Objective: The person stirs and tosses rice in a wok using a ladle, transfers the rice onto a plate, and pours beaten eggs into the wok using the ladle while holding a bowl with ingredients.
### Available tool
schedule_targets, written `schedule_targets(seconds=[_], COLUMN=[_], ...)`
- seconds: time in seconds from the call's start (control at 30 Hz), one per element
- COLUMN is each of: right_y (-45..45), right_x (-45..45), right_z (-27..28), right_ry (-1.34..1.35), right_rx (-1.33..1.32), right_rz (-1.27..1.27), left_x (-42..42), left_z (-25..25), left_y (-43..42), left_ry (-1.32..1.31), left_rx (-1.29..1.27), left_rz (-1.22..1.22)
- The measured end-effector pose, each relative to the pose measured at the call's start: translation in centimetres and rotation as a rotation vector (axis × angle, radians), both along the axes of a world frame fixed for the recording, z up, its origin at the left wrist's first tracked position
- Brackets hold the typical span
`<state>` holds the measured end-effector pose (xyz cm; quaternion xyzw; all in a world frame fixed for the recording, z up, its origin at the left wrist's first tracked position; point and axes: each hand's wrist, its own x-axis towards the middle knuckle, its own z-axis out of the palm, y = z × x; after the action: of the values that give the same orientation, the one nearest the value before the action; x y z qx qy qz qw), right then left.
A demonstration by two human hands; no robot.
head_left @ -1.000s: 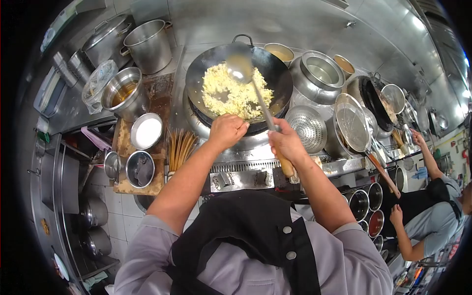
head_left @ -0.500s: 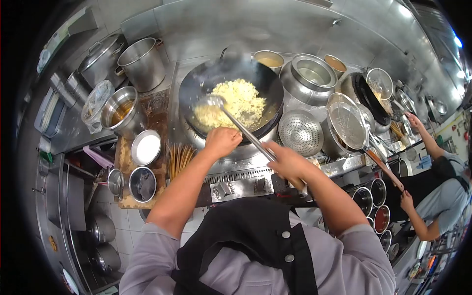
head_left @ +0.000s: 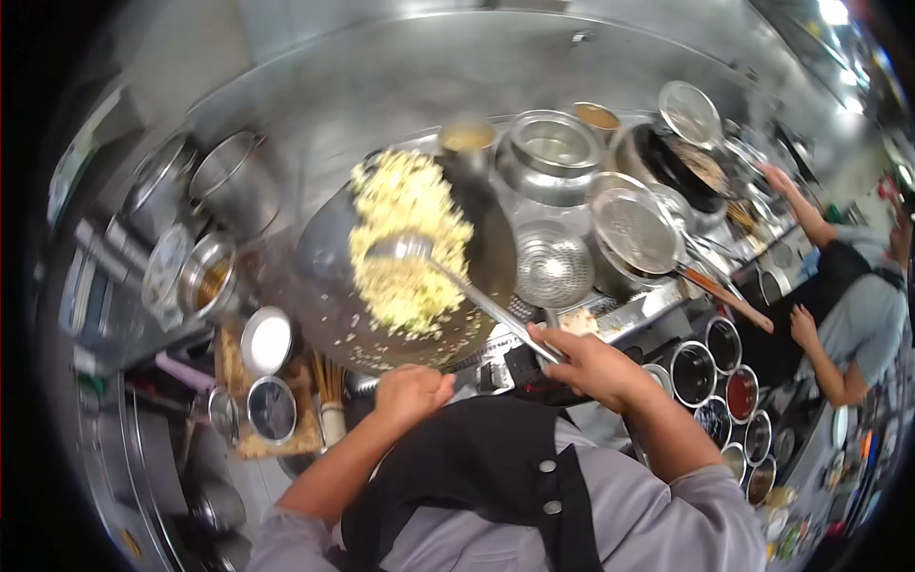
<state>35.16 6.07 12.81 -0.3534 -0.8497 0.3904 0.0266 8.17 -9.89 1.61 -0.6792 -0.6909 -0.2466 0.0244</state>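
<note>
My left hand (head_left: 412, 394) is closed at the near edge of a large dark wok (head_left: 319, 257), gripping it there; the fingers hide the exact part held. Tilted towards me, the wok carries pale yellow fried rice (head_left: 405, 195), stretched in a long mass from the far rim down the middle, with loose grains near the front. My right hand (head_left: 591, 362) is wrapped around the handle of a metal ladle (head_left: 486, 305). The ladle's bowl sits over the rice, in the middle of the wok, and is slightly blurred.
Right of the wok are a perforated skimmer (head_left: 553, 265), a wire strainer (head_left: 637, 231) and a steel pot of liquid (head_left: 558, 148). A white bowl (head_left: 266, 340) and a smaller metal bowl (head_left: 273, 410) stand at left. Another person (head_left: 839, 305) works at a second wok (head_left: 667, 167).
The wok has come towards me and tilted, with my left hand lower. Its rice has spread into a long mass. The ladle remains in my right hand, which has moved right and down.
</note>
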Motion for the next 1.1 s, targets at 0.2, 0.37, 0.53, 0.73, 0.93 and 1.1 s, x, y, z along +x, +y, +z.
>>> schedule_targets(seconds=[0.2, 0.37, 0.53, 0.73, 0.93, 1.1], right_y=[-0.9, -0.3, -4.2, 0.1, -4.3, -2.4], right_x=[1.8, -4.3, 0.0, -6.7, -1.3, -3.1], right_z=[-0.3, -2.3, 3.1, -6.5, 2.1, -2.3], right_ry=[-0.080, 0.358, 0.589, 0.437, 0.577, 0.410], right_rx=[-0.256, -0.367, -0.798, -0.712, -0.782, -1.003], right_rz=[-0.016, -0.104, -0.135, -0.246, -0.128, -0.309], left_x=[-2.6, 0.4, -2.8, -1.3, -1.8, -2.9], left_z=[-0.1, -5.7, 3.1, -2.5, 1.0, -0.7], left_y=[8.7, 0.8, 2.8, 4.9, 0.4, 6.4], left_ry=[-0.089, 0.096, 0.008, 0.031, 0.102, -0.042], left_rx=[0.209, 0.006, 0.039, 0.070, -0.021, 0.083], left_rz=[0.126, 0.048, 0.005, 0.133, 0.079, 0.130])
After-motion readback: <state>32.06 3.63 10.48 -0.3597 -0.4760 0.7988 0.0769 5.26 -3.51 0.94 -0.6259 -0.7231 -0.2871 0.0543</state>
